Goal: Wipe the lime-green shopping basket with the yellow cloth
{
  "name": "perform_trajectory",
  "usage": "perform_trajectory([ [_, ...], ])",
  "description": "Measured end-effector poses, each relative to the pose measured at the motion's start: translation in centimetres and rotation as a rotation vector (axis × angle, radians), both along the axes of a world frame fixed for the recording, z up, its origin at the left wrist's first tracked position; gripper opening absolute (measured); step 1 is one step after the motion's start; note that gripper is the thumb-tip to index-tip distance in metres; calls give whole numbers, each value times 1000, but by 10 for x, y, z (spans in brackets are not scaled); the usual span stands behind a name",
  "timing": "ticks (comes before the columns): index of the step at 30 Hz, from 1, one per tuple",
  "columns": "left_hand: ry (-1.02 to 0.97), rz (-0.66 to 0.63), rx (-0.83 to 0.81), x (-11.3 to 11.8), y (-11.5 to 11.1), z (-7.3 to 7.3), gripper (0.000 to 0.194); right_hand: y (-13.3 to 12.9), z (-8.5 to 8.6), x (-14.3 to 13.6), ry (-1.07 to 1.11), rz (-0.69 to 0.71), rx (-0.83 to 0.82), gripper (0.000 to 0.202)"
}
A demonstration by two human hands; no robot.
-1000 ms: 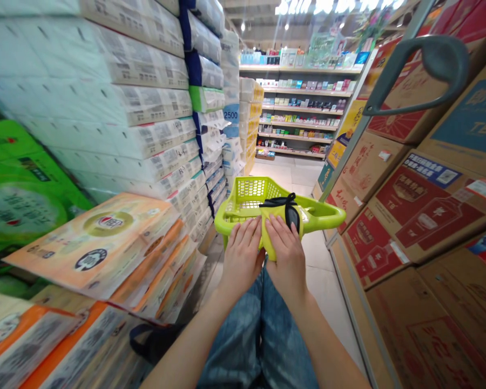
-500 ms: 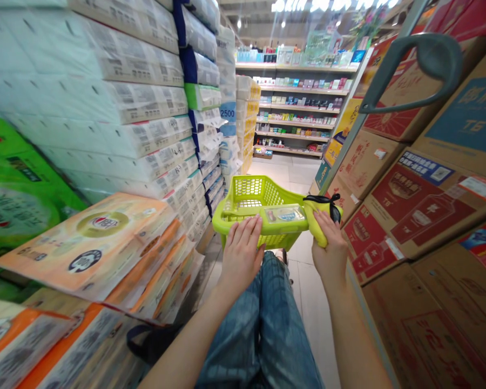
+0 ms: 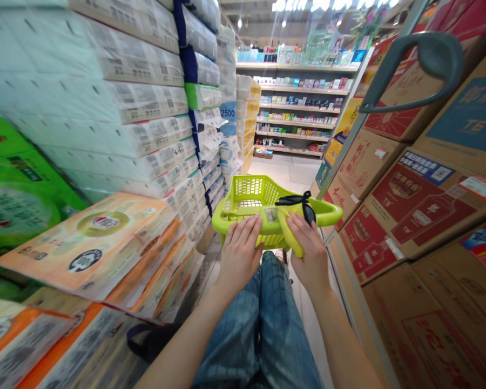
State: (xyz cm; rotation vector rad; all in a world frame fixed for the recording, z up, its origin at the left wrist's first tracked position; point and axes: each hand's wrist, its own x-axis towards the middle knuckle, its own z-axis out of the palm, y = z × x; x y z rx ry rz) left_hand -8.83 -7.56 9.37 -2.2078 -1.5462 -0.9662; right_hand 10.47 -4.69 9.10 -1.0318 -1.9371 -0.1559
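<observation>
Right hand (image 3: 312, 251) curls around a yellow cloth (image 3: 290, 235) with black ties (image 3: 294, 199), pressing it against the near rim (image 3: 328, 214) of the green basket (image 3: 259, 186) ahead of its fingers. Left hand (image 3: 238, 249), beside it, lies on that rim, fingers extended. Wiping seems in hand; the next move calls for even pressure along the rim while the left hand steadies the basket.

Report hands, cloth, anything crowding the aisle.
Left hand on near bar of green basket. Right hand holding yellow cloth against same bar. Stacked packs close on left, cartons on right.
</observation>
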Motion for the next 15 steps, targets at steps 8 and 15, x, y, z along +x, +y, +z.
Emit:
perform_trajectory([
  [8,-21,3,-4,4,-1,0,55,20,-11,42,181,-225,34,68],
  [15,-25,-8,-21,4,-2,1,57,-15,1,-48,31,-79,-36,71],
])
